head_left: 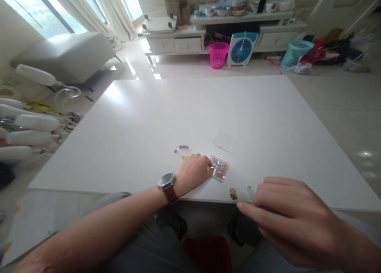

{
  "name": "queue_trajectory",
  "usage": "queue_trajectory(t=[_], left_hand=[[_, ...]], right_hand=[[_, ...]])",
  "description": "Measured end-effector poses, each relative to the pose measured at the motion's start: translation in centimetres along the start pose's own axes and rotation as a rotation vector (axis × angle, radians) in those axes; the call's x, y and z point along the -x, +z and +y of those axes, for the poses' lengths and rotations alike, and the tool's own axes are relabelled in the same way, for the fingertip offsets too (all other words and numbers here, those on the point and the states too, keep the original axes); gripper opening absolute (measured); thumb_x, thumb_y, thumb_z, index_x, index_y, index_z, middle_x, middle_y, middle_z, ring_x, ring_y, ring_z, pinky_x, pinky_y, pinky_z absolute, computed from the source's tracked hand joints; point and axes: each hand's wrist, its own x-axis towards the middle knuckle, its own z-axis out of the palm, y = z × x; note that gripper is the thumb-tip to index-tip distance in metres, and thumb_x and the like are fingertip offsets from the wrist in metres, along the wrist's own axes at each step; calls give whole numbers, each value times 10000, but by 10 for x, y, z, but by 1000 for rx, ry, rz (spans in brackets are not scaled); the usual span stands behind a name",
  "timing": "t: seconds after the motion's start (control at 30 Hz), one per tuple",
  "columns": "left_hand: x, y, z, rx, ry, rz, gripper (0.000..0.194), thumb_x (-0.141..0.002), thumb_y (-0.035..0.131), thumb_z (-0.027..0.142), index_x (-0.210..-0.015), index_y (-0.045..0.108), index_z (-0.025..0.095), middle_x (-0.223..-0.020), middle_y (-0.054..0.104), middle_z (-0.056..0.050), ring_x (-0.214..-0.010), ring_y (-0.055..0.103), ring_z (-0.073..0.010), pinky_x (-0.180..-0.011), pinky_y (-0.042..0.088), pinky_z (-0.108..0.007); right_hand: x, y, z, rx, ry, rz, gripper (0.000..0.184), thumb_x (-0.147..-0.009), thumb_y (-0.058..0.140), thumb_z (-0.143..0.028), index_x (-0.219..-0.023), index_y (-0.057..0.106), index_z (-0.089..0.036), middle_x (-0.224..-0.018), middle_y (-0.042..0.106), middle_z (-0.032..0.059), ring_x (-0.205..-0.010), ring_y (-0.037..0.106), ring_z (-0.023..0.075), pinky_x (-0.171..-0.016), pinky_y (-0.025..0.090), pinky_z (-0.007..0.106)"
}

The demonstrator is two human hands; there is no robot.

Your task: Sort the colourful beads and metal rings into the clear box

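Note:
My left hand, with a brown-strapped watch on its wrist, has thumb and forefinger pinched at the left edge of a small clear compartment box. Colourful small pieces and rings fill the box. What the fingertips grip, if anything, is hidden. My right hand is curled at the table's near edge, one digit pointing left. Beside its fingers shows a small clear piece; whether they hold it I cannot tell. Just left of that lies a yellow-and-blue cartoon figure.
Beyond the box a clear flat lid lies on the white table. Several small pink, blue and yellow beads lie past my left hand. White-covered chair parts stand at the left. A pink basket and blue fan are farther off.

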Motion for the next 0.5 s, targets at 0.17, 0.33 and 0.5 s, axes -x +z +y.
queue_trajectory(t=[0.17,0.33,0.5], left_hand=[[0,2,-2,-14,-14,-12,271,-866,536,329,-921,783,230,-806,732,-123,-749,673,-233,-649,444,-311],[2,-3,-2,-43,8,-38,304,-878,488,292,-888,770,179,-813,726,-149,-739,674,-239,-647,447,-322],[11,-13,-3,-64,108,-95,277,-854,504,301,-840,743,162,-792,716,-149,-714,673,-258,-641,459,-339]], right_hand=[[1,-3,-5,-4,2,-27,194,-890,445,-86,-975,593,-178,-679,547,17,-613,482,146,-599,377,318],[-3,1,-4,-19,-24,-24,185,-887,451,-76,-959,594,-170,-681,548,20,-628,482,149,-611,368,316],[-5,5,-1,-1,-19,-44,185,-898,446,-77,-961,595,-167,-676,542,15,-626,471,143,-594,338,303]])
